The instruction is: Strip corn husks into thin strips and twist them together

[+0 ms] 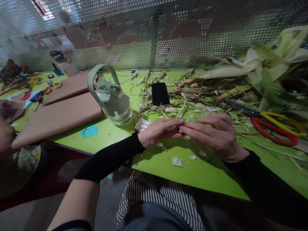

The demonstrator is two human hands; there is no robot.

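"What's the place like?"

"A bright green table (pixel 163 170) runs back to a grey metal screen (pixel 125 38) full of small holes. A big heap of corn husks (pixel 267 75) covers the far right part, with pale green leaves on top and brown, dry ones lower down."

"And the hands?"

"They're above the table, near its front edge, with black sleeves (pixel 110 157) on the forearms. The left hand (pixel 157 130) and the right hand (pixel 213 134) come together, fingers drawn close and tips meeting."

"Holding anything?"

"I can't tell. The fingertips hide whatever may be between them."

"Where are the scraps?"

"White scraps (pixel 177 161) lie loose on the green top, under and around the hands. A larger, crumpled piece is on the near side, below the fingers."

"What else is close by?"

"A black phone (pixel 160 93) lies flat just beyond the hands. To its left a pale green bottle (pixel 116 104) stands with its loop handle raised. Right of the right hand lie scissors (pixel 250 111) with one red and one yellow handle."

"And further left?"

"Brown boards (pixel 64 117), with a blue tag (pixel 89 131) just in front, and a person's blurred arm (pixel 6 134) at the edge."
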